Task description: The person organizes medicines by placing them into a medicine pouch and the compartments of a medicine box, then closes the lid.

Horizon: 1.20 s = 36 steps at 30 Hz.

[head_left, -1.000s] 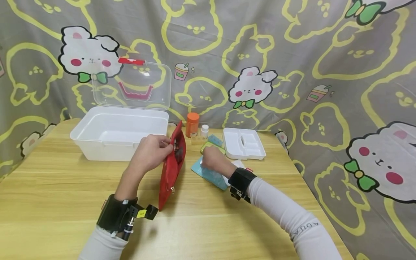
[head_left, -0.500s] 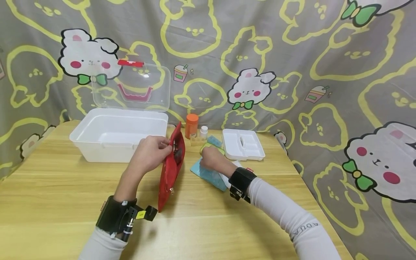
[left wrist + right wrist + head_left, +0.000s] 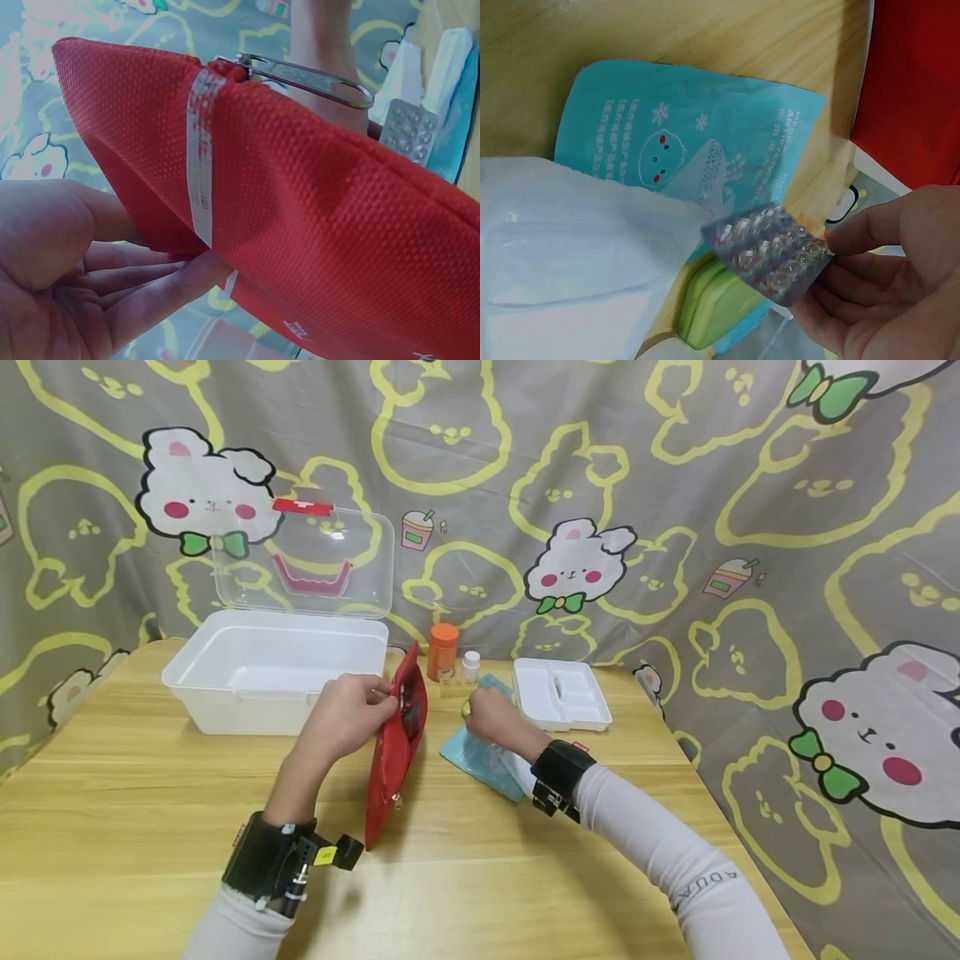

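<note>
A clear-domed blister pack [image 3: 769, 251] sits between the thumb and fingers of a person's right hand [image 3: 900, 292], just right of a red zip pouch [image 3: 388, 760]. The head view hides the pack behind the hand; both wrist views reveal it. Whether it touches the packets below cannot be told.

The left hand [image 3: 341, 714] pinches the pouch by its upper edge, holding it on its side. Only the left wrist view shows the pouch's pale stripe and metal zipper pull [image 3: 307, 81] up close; the head view alone looks into its gaping mouth, where pale and dark contents are too small to identify.

Right of the pouch lie a teal packet [image 3: 630, 105] and a white packet [image 3: 570, 255]. The right wrist view shows the teal one's snowflakes and round cartoon face, and a green case [image 3: 720, 300] mostly covered in the head view. Beyond the pouch stand an orange bottle [image 3: 442, 653], a white-capped bottle [image 3: 470, 667] and a small amber box [image 3: 457, 687].

Farther right of the pouch lies a white divided tray [image 3: 536, 693]. To its left sits a white plastic box [image 3: 247, 714], its transparent lid [image 3: 367, 560] raised, with red latch [image 3: 302, 507]. All rest on a wooden table [image 3: 465, 893] before a bunny-print curtain [image 3: 480, 443].
</note>
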Each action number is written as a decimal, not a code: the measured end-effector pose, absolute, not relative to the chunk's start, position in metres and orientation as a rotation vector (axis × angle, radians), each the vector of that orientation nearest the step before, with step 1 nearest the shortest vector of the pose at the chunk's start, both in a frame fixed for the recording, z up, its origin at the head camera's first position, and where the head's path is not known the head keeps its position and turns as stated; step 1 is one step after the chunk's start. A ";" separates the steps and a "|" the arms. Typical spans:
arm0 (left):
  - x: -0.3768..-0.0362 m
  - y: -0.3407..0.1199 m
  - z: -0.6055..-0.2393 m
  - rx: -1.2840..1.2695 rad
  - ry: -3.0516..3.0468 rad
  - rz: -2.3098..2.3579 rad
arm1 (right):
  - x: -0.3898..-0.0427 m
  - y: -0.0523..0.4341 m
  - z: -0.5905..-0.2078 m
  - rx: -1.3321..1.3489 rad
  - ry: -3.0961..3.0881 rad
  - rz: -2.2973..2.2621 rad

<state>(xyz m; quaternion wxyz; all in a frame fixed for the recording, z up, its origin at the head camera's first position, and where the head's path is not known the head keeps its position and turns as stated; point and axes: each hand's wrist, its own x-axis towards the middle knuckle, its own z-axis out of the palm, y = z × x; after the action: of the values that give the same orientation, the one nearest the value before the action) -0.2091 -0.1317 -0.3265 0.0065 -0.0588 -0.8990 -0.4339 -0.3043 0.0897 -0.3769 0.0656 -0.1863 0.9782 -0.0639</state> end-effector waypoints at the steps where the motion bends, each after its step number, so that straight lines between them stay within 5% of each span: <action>1: -0.209 -0.132 -0.327 -0.183 -2.814 -1.359 | -0.305 0.090 -0.377 -0.565 2.959 -0.187; 36: -0.210 -0.131 -0.328 -0.191 -2.811 -1.316 | -0.317 0.093 -0.339 -0.426 2.885 -0.497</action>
<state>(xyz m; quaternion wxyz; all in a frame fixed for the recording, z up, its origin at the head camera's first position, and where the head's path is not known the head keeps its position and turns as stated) -0.2103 -0.1312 -0.3281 0.0161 -0.0613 -0.9039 -0.4231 -0.3172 0.0935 -0.3389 0.0917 -0.1434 0.9711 -0.1672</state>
